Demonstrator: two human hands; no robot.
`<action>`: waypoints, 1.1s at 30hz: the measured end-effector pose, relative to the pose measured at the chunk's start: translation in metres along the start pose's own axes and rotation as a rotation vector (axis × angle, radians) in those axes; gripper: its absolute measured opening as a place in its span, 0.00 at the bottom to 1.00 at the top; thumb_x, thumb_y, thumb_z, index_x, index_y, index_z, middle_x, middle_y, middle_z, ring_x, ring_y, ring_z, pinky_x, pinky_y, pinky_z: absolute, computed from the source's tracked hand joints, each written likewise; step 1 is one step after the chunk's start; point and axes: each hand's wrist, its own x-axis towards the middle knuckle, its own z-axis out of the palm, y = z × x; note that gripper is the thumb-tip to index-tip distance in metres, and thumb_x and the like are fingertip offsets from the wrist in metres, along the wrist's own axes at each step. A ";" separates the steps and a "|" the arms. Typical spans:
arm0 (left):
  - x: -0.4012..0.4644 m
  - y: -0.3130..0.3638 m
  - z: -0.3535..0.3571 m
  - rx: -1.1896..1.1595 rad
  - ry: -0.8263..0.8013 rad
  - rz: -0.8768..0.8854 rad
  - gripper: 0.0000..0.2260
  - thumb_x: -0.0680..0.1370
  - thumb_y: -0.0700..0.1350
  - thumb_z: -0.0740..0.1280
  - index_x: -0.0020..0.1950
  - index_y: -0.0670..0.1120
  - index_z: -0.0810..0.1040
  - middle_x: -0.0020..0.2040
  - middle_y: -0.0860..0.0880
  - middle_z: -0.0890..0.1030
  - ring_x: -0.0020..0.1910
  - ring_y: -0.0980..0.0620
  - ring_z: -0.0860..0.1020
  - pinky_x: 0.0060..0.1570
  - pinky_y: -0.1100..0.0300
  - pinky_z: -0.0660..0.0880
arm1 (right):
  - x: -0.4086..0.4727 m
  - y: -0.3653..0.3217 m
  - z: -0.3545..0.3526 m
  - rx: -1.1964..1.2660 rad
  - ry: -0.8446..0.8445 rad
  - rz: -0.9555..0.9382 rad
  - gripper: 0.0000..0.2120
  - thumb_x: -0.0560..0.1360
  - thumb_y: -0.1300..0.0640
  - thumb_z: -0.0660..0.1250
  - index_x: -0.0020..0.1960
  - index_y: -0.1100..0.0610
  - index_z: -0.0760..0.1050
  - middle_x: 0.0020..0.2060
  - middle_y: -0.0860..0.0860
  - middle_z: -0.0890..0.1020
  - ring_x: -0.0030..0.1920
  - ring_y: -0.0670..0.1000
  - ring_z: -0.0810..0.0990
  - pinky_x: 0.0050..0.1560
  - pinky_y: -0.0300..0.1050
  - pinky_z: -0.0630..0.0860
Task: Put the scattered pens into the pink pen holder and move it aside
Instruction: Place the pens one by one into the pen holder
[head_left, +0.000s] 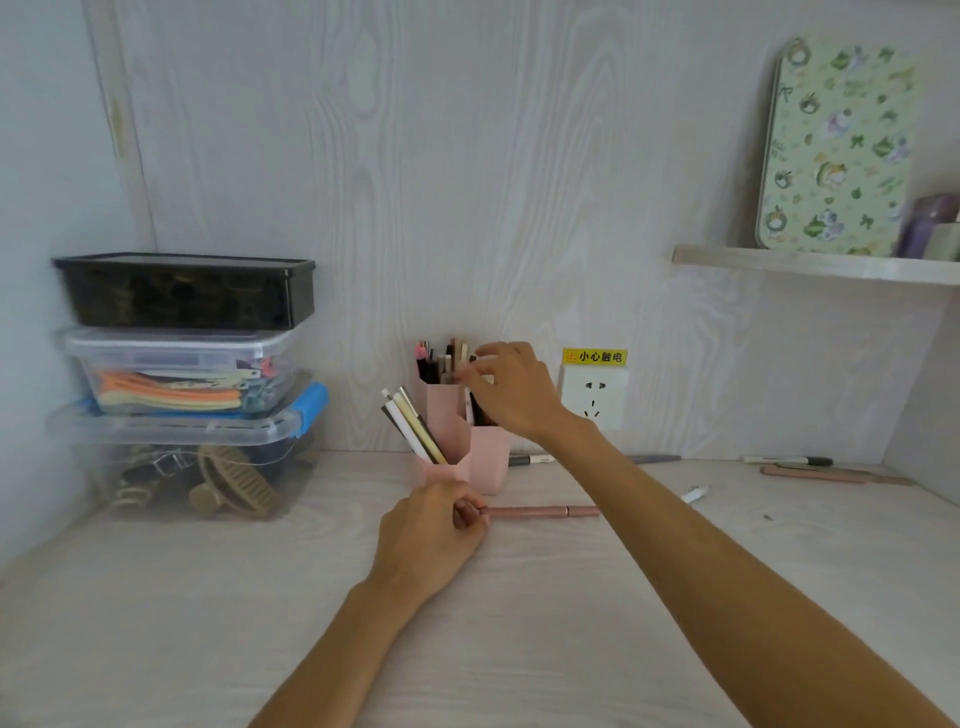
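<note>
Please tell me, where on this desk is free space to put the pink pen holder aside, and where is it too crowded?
Free: the wide near part of the desk, in front of the stacked boxes and left of the left hand. Crowded: around the pen holder, both hands work there; right hand is at its top. Pens lie along the back right, such as the pink pen and black marker.

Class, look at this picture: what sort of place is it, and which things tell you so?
Probably a study desk in a home or dorm room: a pink pen holder full of pens, stacked storage boxes of small items, and a wall socket above the desk.
</note>
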 end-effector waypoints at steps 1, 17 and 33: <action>0.000 0.000 0.000 -0.004 -0.001 -0.001 0.06 0.75 0.54 0.67 0.49 0.56 0.80 0.38 0.62 0.74 0.39 0.62 0.73 0.41 0.66 0.70 | -0.003 0.004 -0.001 -0.029 -0.065 -0.008 0.18 0.80 0.48 0.52 0.55 0.51 0.80 0.65 0.53 0.74 0.69 0.56 0.63 0.66 0.53 0.62; 0.000 0.003 -0.001 -0.046 0.010 -0.037 0.04 0.73 0.53 0.68 0.47 0.59 0.79 0.38 0.62 0.77 0.40 0.62 0.76 0.38 0.69 0.71 | -0.095 0.156 -0.016 -0.251 -0.113 0.380 0.19 0.79 0.55 0.53 0.69 0.52 0.66 0.67 0.54 0.70 0.68 0.56 0.66 0.67 0.53 0.65; 0.008 0.027 -0.039 -0.447 0.715 0.045 0.07 0.78 0.45 0.64 0.56 0.49 0.77 0.47 0.58 0.81 0.47 0.62 0.78 0.39 0.73 0.72 | -0.095 0.117 0.017 -0.045 -0.012 0.238 0.11 0.75 0.54 0.61 0.54 0.53 0.77 0.55 0.50 0.79 0.55 0.51 0.77 0.51 0.44 0.72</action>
